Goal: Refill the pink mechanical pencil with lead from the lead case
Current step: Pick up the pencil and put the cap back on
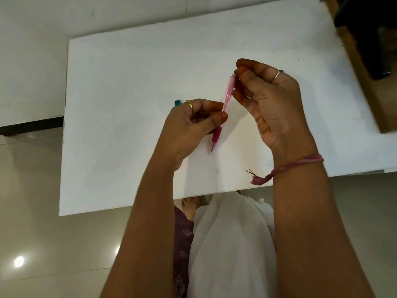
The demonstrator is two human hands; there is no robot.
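A: So, quick pass. I've got the left hand [189,123] wrapped round the pencil [223,106] about mid-barrel, thumb and fingers closed on it. It's held off the table [129,82], tilted, tip pointing down toward me and cap end up and away.

B: Right hand?

A: Right hand [266,97] is at the top end, thumb and forefinger pinched at the cap. Can't tell if they're on the cap itself, the eraser, or a lead; too small and a bit blurred.

B: Step?

A: My read: working the top end, either pulling the cap off or feeding lead in. Can't say which. No loose cap visible on the table.

B: Lead case?

A: Prob the small teal thing [177,103] peeking out just behind the left knuckles, on the table. Mostly hidden, so not sure. Nothing else on the tabletop that I can see.

B: Next move needs?

A: If cap's still on: straight pull along the barrel, left hand keeping it steady. If it's open: keep the barrel tilted cap-up so lead drops in, fine pinch, light force, since lead snaps easily. Then the cap goes back on and a few clicks should check the feed. Left-hand grip looks ok for either.
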